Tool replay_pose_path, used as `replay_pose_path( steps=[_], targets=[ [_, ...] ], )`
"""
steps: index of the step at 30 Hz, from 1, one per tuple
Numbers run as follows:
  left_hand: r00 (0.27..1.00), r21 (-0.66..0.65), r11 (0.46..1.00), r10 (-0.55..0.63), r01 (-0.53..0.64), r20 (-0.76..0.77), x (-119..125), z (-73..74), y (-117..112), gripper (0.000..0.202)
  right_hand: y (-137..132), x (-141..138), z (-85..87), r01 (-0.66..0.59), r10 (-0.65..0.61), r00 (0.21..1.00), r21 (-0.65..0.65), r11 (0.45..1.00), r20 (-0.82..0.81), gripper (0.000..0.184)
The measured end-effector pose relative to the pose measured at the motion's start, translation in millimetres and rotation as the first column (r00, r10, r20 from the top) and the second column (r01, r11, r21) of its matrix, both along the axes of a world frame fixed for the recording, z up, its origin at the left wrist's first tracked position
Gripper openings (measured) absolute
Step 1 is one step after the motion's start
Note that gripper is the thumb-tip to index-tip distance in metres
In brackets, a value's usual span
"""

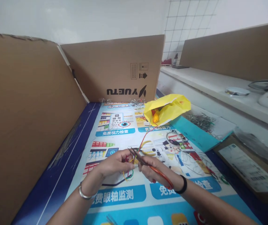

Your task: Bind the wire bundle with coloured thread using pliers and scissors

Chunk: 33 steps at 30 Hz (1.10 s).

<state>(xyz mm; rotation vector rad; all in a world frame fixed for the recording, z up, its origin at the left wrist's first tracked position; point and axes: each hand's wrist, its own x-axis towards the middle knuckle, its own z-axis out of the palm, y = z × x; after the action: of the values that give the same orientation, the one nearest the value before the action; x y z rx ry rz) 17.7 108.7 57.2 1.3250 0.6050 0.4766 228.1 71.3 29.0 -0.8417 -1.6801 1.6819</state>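
Note:
Orange-handled scissors (160,175) are in my right hand (150,167), their dark blades pointing up and left, seeming slightly apart beside the threads. Pinched in my left hand (117,165) are coloured threads (141,143) in red, green and yellow; the fingers hide part of them. From there the threads rise to a yellow bag (178,107), where a yellow-orange ball or bundle (156,117) shows at the mouth. Loose coloured ends (129,175) hang below my left fingers. Just beyond my hands lie yellow-handled pliers (149,150), partly covered.
Cardboard panels (115,68) stand at the back and left. On the right are a teal box (192,132) with tangled wire pieces (201,121) and a cardboard box with a label (248,167). A wire coil (174,139) and loose thin wire lie on the printed sheet (122,150).

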Motion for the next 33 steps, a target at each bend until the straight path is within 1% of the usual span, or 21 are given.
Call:
replay_pose_path(
  steps=[3, 6, 9, 10, 13, 15, 17, 19, 21, 22, 23, 25, 27, 29, 31, 32, 33],
  targets=[
    [0.995, 0.098, 0.991, 0.097, -0.094, -0.021, 8.0, 4.5, -3.9, 0.03, -0.8, 0.8, 2.1, -0.009, 0.009, 1.0, 0.006, 1.0, 0.012, 0.038],
    [0.974, 0.239, 0.95, 0.219, -0.199, -0.064, 16.4, 4.7, -7.3, 0.019, -1.5, 0.5, 7.0, -0.006, 0.007, 0.999, -0.016, 1.0, 0.038, 0.042],
    [0.943, 0.384, 0.89, 0.312, -0.247, -0.117, 19.7, -0.9, -7.8, 0.025, -1.5, 0.7, 11.3, -0.011, 0.012, 1.0, -0.037, 0.999, 0.014, 0.047],
    [0.939, 0.422, 0.874, 0.32, -0.243, -0.123, 19.8, -3.2, -7.4, 0.028, -1.5, 1.1, 11.7, -0.022, 0.021, 1.0, -0.039, 0.999, -0.013, 0.047],
    [0.952, 0.491, 0.848, 0.286, -0.197, -0.112, 19.0, -8.7, -5.0, 0.037, -2.2, 2.2, 9.4, -0.055, 0.052, 0.994, -0.03, 0.998, -0.096, 0.044],
    [0.951, 0.531, 0.825, 0.292, -0.194, -0.105, 18.2, -10.1, -3.3, 0.039, -3.5, 2.1, 6.7, -0.042, 0.039, 0.993, -0.02, 0.999, -0.109, 0.043],
    [0.938, 0.594, 0.779, 0.329, -0.203, -0.111, 17.3, -10.0, -1.8, 0.039, -4.8, 1.3, 5.2, -0.002, -0.002, 0.996, -0.037, 0.999, -0.087, 0.044],
    [0.924, 0.668, 0.721, 0.36, -0.187, -0.129, 16.7, -8.8, -0.9, 0.039, -5.3, 0.6, 5.9, 0.035, -0.04, 0.998, -0.084, 0.996, -0.053, 0.045],
    [0.919, 0.724, 0.672, 0.369, -0.159, -0.141, 17.4, -7.3, -1.1, 0.039, -4.5, 0.4, 8.4, 0.041, -0.045, 0.998, -0.109, 0.993, -0.032, 0.046],
    [0.919, 0.737, 0.659, 0.368, -0.15, -0.143, 18.3, -6.7, -1.6, 0.039, -3.8, 0.4, 9.7, 0.028, -0.032, 0.999, -0.106, 0.994, -0.039, 0.046],
    [0.92, 0.739, 0.658, 0.365, -0.147, -0.141, 19.5, -6.4, -2.2, 0.039, -3.0, 0.3, 10.9, 0.008, -0.013, 0.998, -0.095, 0.995, -0.058, 0.046],
    [0.927, 0.721, 0.675, 0.352, -0.155, -0.131, 21.7, -6.9, -3.5, 0.041, -1.8, -0.1, 12.2, -0.027, 0.02, 0.994, -0.067, 0.997, -0.108, 0.047],
    [0.932, 0.714, 0.683, 0.341, -0.155, -0.124, 21.5, -8.6, -3.5, 0.041, -1.3, -0.4, 13.4, -0.034, 0.023, 0.99, -0.074, 0.997, -0.138, 0.047],
    [0.92, 0.746, 0.65, 0.365, -0.146, -0.139, 18.0, -10.8, -1.2, 0.038, -0.5, 1.2, 17.2, 0.013, -0.028, 0.991, -0.115, 0.993, -0.13, 0.047],
    [0.882, 0.793, 0.591, 0.441, -0.148, -0.163, 13.1, -12.4, 2.6, 0.038, 1.8, 6.1, 25.5, 0.099, -0.112, 0.989, -0.12, 0.988, -0.101, 0.047],
    [0.858, 0.807, 0.567, 0.486, -0.165, -0.167, 11.2, -12.7, 4.5, 0.038, 3.6, 9.8, 31.3, 0.151, -0.157, 0.984, -0.078, 0.985, -0.079, 0.046],
    [0.841, 0.809, 0.559, 0.515, -0.181, -0.167, 10.3, -12.6, 5.9, 0.038, 5.6, 14.0, 37.4, 0.178, -0.178, 0.983, -0.005, 0.984, -0.044, 0.044]
  ],
)
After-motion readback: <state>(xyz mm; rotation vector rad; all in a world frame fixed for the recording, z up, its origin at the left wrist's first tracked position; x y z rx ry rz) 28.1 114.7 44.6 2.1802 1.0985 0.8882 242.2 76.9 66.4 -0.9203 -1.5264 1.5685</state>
